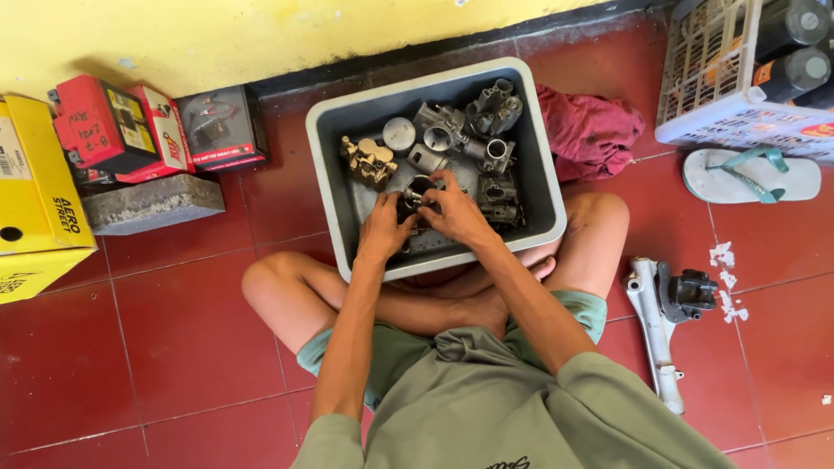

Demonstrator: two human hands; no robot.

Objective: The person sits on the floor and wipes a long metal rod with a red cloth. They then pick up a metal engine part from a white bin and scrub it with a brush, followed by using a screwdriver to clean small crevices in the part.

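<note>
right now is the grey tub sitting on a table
No, the grey tub rests on the red tiled floor before the person's crossed legs.

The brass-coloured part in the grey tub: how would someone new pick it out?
Find the grey plastic tub on the red floor, in front of the seated person. Look at its left side, just above the left hand. The brass-coloured part lies there, the only yellowish piece among dull grey metal parts.

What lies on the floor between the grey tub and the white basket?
A crumpled dark red cloth lies on the tiles between the grey tub and the white basket, seen in the head view.
</note>
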